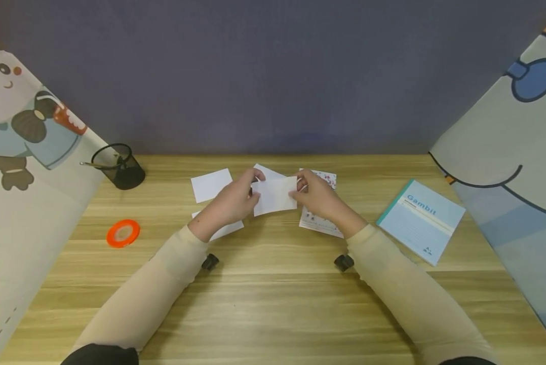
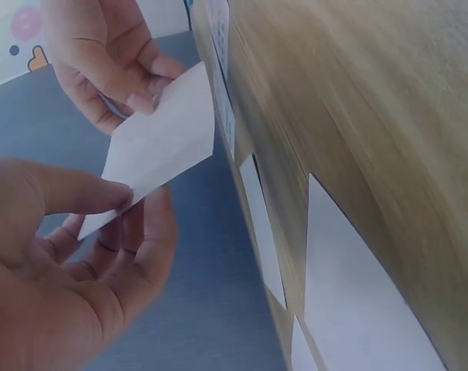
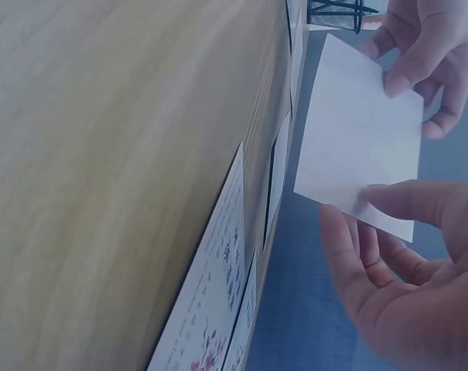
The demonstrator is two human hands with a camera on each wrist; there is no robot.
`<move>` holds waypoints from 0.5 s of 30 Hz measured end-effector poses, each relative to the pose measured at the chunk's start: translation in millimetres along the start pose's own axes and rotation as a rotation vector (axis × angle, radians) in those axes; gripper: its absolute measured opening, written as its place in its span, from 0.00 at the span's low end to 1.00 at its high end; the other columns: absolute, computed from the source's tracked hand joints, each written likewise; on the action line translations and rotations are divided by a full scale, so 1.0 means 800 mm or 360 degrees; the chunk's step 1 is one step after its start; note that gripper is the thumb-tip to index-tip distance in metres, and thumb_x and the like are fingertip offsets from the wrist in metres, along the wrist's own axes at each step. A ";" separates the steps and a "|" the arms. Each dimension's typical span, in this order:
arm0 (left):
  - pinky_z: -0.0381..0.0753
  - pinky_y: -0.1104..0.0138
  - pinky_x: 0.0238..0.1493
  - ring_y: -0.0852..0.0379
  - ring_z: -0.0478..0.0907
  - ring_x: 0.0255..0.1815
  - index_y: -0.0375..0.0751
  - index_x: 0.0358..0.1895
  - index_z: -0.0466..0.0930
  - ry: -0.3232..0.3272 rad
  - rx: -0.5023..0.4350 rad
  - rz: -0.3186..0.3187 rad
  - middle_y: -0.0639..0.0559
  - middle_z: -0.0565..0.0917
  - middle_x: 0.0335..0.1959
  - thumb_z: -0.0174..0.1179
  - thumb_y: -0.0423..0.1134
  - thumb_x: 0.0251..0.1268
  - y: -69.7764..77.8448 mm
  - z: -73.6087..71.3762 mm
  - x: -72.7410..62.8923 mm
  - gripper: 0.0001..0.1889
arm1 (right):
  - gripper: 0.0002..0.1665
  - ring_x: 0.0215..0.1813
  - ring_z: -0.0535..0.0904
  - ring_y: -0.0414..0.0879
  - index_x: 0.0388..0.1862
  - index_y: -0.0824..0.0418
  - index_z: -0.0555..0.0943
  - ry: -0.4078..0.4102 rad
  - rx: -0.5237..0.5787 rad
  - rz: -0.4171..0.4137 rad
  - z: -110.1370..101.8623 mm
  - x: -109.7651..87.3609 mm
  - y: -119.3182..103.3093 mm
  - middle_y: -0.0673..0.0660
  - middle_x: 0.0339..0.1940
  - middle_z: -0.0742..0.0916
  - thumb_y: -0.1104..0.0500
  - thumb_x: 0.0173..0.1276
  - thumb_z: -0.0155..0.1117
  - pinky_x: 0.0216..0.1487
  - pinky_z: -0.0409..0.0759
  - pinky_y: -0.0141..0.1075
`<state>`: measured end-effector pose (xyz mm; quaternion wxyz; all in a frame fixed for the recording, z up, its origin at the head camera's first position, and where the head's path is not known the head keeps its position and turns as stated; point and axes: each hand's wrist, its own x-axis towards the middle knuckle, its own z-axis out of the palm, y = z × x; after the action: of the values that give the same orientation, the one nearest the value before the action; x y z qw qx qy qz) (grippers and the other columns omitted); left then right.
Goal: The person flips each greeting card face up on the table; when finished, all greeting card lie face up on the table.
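Both hands hold one blank white card (image 1: 275, 195) up over the desk. My left hand (image 1: 236, 198) pinches its left edge between thumb and fingers; my right hand (image 1: 319, 195) pinches the opposite edge. In the left wrist view the card (image 2: 164, 127) is tilted and well off the wood. Behind it another white card (image 1: 266, 171) lies on the desk, partly covered in the head view. Two more white cards lie at the left, an upper one (image 1: 211, 185) and a lower one (image 1: 227, 230) half under my left wrist. Flower-printed cards (image 1: 320, 224) lie beneath my right hand.
A black mesh pen holder (image 1: 129, 175) stands at the back left, with an orange tape roll (image 1: 123, 233) in front of it. A light blue Gambit notebook (image 1: 421, 220) lies at the right. Dark grey and cartoon-printed panels border the desk (image 1: 273, 304).
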<state>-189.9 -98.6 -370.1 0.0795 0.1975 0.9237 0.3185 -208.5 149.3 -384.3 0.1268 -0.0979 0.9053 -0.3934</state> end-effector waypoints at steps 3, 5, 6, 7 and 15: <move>0.78 0.61 0.39 0.50 0.78 0.44 0.44 0.72 0.66 0.0026 0.0018 0.0051 0.40 0.74 0.77 0.54 0.34 0.83 0.002 0.001 -0.001 0.20 | 0.36 0.59 0.82 0.54 0.81 0.63 0.65 0.0032 -0.0008 -0.0003 0.000 0.001 0.002 0.60 0.61 0.83 0.52 0.81 0.63 0.47 0.83 0.40; 0.79 0.61 0.40 0.50 0.78 0.45 0.42 0.72 0.66 0.0044 0.0032 0.0091 0.39 0.74 0.76 0.54 0.33 0.83 0.003 0.001 -0.002 0.20 | 0.37 0.60 0.81 0.54 0.81 0.63 0.65 0.0056 -0.0002 -0.0008 0.001 0.001 0.003 0.59 0.60 0.83 0.52 0.81 0.63 0.51 0.82 0.42; 0.80 0.60 0.41 0.50 0.78 0.45 0.42 0.72 0.66 0.0055 0.0043 0.0110 0.39 0.74 0.76 0.54 0.33 0.83 0.004 0.002 -0.002 0.20 | 0.37 0.60 0.81 0.54 0.81 0.63 0.65 0.0065 0.0011 -0.0010 0.001 0.002 0.004 0.59 0.60 0.83 0.52 0.81 0.63 0.52 0.81 0.42; 0.80 0.60 0.42 0.50 0.78 0.45 0.41 0.72 0.67 0.0068 0.0058 0.0127 0.39 0.74 0.75 0.54 0.33 0.83 0.005 0.002 -0.002 0.20 | 0.37 0.60 0.81 0.54 0.81 0.63 0.65 0.0072 0.0021 -0.0016 0.001 0.002 0.004 0.59 0.59 0.83 0.53 0.81 0.63 0.54 0.81 0.43; 0.83 0.58 0.45 0.49 0.80 0.47 0.40 0.69 0.69 0.0204 0.0186 0.0264 0.39 0.79 0.67 0.54 0.31 0.81 0.006 0.005 -0.003 0.18 | 0.33 0.63 0.81 0.55 0.80 0.61 0.66 0.0089 0.0085 -0.0022 0.000 0.004 0.005 0.60 0.61 0.82 0.53 0.83 0.62 0.55 0.82 0.45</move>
<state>-185.0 -93.9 -370.5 -0.0180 0.2568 0.9244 0.2816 -211.7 150.9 -387.5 0.1012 -0.0895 0.8969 -0.4210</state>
